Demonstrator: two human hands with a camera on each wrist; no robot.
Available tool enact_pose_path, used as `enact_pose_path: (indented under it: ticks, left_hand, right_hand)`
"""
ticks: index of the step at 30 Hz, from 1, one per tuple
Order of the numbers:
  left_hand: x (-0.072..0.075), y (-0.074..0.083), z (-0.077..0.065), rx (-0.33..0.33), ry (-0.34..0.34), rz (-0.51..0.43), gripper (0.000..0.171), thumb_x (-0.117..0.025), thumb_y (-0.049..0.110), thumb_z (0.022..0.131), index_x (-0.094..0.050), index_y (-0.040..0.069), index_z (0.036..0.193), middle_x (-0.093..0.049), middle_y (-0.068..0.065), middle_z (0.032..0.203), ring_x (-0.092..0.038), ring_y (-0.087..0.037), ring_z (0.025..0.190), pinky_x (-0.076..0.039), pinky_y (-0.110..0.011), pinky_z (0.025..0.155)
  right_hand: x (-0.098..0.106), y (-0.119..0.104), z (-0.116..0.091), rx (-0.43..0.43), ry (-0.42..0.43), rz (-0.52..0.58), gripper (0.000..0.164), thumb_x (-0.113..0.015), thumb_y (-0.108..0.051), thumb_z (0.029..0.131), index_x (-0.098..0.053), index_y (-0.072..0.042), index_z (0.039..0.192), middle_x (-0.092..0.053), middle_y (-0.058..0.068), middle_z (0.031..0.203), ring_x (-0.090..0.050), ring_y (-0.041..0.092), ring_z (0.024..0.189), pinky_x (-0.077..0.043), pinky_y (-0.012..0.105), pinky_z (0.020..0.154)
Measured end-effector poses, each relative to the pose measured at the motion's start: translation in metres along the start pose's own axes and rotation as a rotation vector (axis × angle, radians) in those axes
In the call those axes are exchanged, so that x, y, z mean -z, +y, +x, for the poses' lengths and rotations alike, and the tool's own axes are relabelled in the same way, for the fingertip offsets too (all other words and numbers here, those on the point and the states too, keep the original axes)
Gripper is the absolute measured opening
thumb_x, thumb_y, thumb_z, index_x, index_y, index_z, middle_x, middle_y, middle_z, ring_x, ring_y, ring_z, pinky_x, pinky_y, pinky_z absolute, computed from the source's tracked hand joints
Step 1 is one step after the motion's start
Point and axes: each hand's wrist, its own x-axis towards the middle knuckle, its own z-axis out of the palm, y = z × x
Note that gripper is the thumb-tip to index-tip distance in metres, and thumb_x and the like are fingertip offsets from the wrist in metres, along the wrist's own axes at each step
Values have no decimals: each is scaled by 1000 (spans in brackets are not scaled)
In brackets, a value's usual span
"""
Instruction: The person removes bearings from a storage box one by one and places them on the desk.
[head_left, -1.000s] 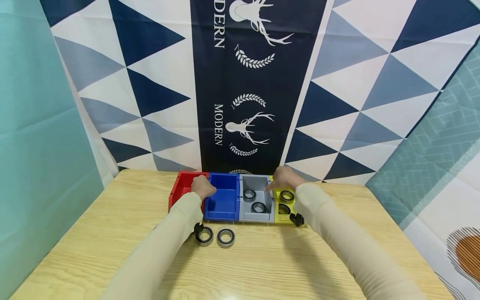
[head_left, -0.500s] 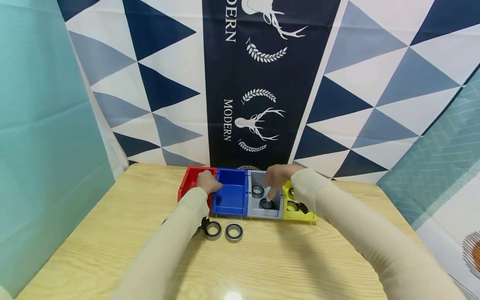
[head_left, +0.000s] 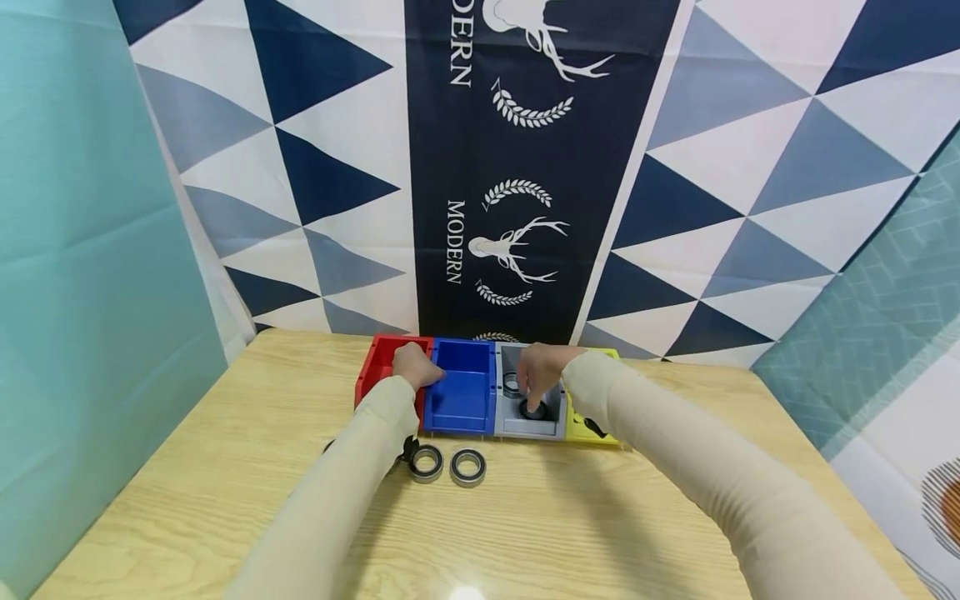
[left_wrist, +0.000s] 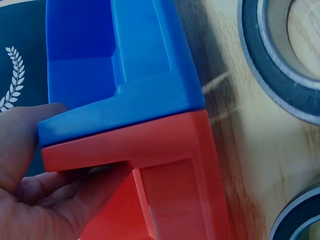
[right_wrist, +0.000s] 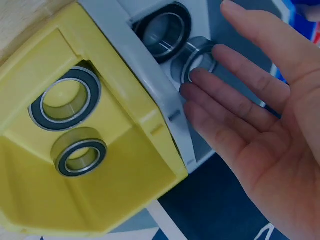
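In the head view my left hand is at the side-by-side red bin and blue bin. The left wrist view shows its thumb on the blue side and fingers inside the red one, pinching their adjoining walls. My right hand reaches down into the grey bin. Its fingers are extended and the thumb stands apart in the right wrist view, beside a bearing; another bearing lies near the front. Whether a fingertip touches either one, I cannot tell.
The yellow bin holds a large bearing and a smaller-looking bearing. On the wooden table before the bins lie a bearing and another bearing, with more partly behind the left forearm. A patterned cloth hangs behind.
My right hand has moved from the edge between the grey and yellow bins down over the front bearing in the grey one. My left hand keeps its hold; the head view has shifted slightly.
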Motion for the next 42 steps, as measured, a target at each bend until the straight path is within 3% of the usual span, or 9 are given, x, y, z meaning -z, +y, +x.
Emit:
enact_pose_path:
  ticks: [7, 12, 16, 21, 26, 31, 36, 42]
  left_hand:
    - [-2, -1, 0, 3, 29, -5, 37, -75, 24, 79, -65, -2, 104, -72, -18, 103, -64, -23, 84, -58, -38, 87]
    - [-2, -2, -1, 7, 50, -23, 41, -77, 24, 77, -65, -2, 106, -72, -18, 103, -66, -24, 85, -58, -38, 86]
    - [-4, -3, 0, 11, 50, -41, 42, -77, 24, 77, -65, -2, 107, -72, -18, 103, -66, -25, 86, -58, -39, 87]
    - [-7, -7, 1, 12, 44, -29, 43, -78, 24, 77, -65, -2, 108, -72, -18, 103, -66, -25, 86, -58, -39, 87]
    - [-8, -9, 1, 16, 50, -33, 40, -78, 24, 76, -66, -2, 104, -72, -17, 100, -65, -24, 84, -58, -39, 85]
    - [-6, -7, -1, 21, 47, -52, 38, -78, 24, 76, -67, -1, 102, -73, -17, 100, -65, -24, 82, -58, -38, 84]
    - [-5, -5, -1, 21, 57, -47, 38, -78, 25, 77, -67, -1, 102, -73, -16, 99, -65, -23, 81, -59, -38, 83]
    - [-7, -5, 2, 26, 67, -49, 35, -78, 25, 76, -68, 0, 98, -73, -15, 95, -65, -22, 78, -59, -37, 82]
  right_hand:
    - [-10, 0, 8, 16, 36, -26, 25, -83, -24, 72, -75, -13, 94, -71, 2, 100, -58, 11, 79, -55, 27, 75]
    - [-15, -2, 11, -26, 61, -23, 25, -83, -25, 73, -74, -12, 92, -70, 3, 100, -59, 13, 80, -56, 29, 77]
    - [-21, -6, 14, -80, 87, -16, 27, -83, -31, 72, -72, -12, 87, -69, 1, 92, -59, 12, 77, -56, 28, 75]
    - [-32, -14, 19, -117, 122, -103, 33, -84, -34, 69, -67, -7, 75, -66, 3, 79, -56, 13, 71, -56, 28, 71]
    - [-42, -18, 22, -136, 171, -94, 34, -85, -26, 67, -63, -3, 80, -67, 11, 86, -61, 19, 80, -57, 34, 80]
    - [-48, -17, 28, -148, 191, -59, 29, -84, -15, 67, -63, -2, 82, -68, 15, 91, -59, 19, 79, -57, 36, 80]
    - [-48, -14, 33, -143, 171, -30, 27, -82, -13, 70, -63, -3, 87, -67, 12, 89, -56, 18, 74, -55, 35, 74]
    - [-45, -12, 29, -126, 178, -36, 23, -80, -20, 72, -62, -7, 77, -60, 4, 74, -48, 15, 65, -46, 29, 62]
